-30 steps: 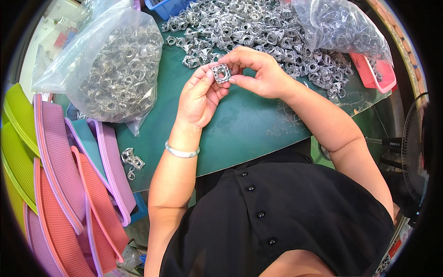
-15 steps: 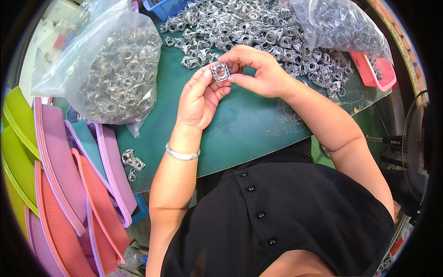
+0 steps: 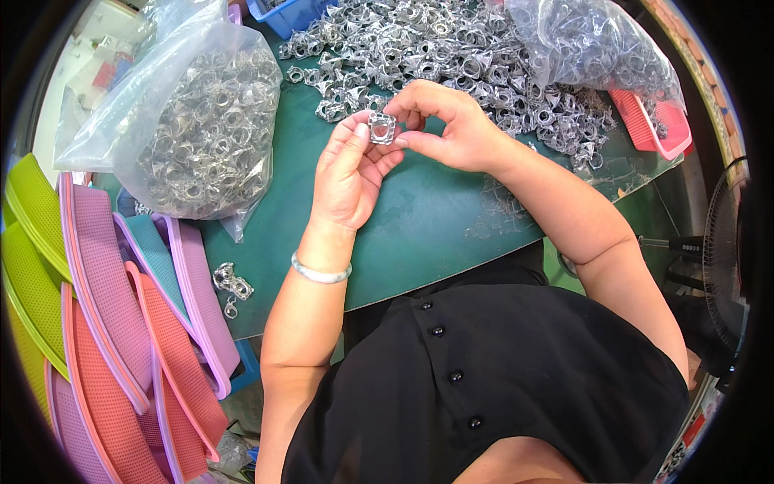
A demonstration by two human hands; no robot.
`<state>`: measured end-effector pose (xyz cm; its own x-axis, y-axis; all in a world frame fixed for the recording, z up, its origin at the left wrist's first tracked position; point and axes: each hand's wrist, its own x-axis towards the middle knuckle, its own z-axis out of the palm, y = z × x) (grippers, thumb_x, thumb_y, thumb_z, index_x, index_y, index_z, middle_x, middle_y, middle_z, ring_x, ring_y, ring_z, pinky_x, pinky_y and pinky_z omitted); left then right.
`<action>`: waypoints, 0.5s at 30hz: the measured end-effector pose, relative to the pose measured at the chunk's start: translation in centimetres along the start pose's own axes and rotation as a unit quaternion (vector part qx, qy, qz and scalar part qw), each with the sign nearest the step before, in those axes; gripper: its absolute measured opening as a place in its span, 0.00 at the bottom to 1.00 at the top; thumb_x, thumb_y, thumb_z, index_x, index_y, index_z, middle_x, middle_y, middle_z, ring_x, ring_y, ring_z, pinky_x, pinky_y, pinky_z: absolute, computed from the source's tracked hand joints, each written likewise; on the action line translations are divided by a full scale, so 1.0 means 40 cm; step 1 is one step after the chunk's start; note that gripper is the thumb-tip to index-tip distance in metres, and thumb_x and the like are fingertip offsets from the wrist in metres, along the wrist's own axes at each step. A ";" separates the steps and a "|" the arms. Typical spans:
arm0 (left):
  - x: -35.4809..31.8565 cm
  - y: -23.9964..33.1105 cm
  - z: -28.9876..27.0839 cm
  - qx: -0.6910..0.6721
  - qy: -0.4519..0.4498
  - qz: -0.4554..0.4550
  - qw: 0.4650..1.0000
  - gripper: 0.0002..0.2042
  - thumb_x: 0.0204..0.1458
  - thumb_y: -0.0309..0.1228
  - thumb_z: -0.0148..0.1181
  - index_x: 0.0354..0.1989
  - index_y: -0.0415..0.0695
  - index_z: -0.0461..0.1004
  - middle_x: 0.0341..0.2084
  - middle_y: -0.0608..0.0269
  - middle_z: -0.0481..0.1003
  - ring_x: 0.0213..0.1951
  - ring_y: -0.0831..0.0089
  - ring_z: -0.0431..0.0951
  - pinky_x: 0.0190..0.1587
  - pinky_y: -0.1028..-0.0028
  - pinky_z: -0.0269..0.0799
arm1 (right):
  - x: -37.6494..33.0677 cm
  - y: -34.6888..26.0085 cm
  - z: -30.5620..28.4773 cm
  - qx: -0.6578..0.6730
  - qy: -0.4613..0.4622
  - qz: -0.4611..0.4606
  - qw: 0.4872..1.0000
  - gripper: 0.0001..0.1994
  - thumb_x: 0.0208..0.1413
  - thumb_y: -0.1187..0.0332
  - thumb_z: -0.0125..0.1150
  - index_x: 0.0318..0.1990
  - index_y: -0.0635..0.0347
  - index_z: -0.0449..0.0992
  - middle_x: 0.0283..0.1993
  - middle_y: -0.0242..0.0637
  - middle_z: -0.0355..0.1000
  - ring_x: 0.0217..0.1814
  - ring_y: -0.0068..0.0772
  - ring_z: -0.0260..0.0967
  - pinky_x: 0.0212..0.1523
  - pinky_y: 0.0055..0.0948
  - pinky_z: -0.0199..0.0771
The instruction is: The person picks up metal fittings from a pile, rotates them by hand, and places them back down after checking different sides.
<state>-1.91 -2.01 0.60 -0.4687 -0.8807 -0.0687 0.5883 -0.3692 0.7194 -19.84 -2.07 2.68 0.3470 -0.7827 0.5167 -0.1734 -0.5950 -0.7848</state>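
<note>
A small silvery metal casting (image 3: 381, 129), roughly square with a round hole through its middle, is held up over the green table between both hands. My left hand (image 3: 349, 173) pinches its left side with thumb and fingers, palm turned up. From the right, my right hand (image 3: 447, 125) closes thumb and forefinger at the casting's right edge. Just beyond the hands spreads a large heap of similar metal castings (image 3: 451, 48). A few loose castings (image 3: 232, 281) lie at the table's left edge.
A clear plastic bag full of castings (image 3: 205, 129) stands at the left. Another filled bag (image 3: 597, 48) rests at the far right above a pink basket (image 3: 657, 129). Colourful plastic baskets (image 3: 105, 298) are stacked at left. A blue bin (image 3: 294, 16) sits at the back; a fan (image 3: 726, 250) stands right.
The casting has turned slightly in the fingers and shifted a little to the left. Both hands keep nearly the same place.
</note>
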 end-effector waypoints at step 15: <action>-0.004 -0.001 0.014 0.127 0.127 0.025 0.983 0.12 0.51 0.42 0.55 0.25 0.46 0.70 0.19 0.72 0.69 0.21 0.82 0.68 0.23 0.83 0.63 | -0.009 0.002 0.014 -0.015 -0.044 0.007 0.999 0.12 0.43 0.76 0.61 0.37 0.63 0.70 0.32 0.35 0.68 0.31 0.25 0.67 0.32 0.23 0.70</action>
<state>-2.24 -1.69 0.97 -0.2440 -0.9536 -0.1766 0.4069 -0.2660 0.8739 -19.47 -1.74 2.25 0.4238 -0.7725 0.4729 -0.2049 -0.5904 -0.7807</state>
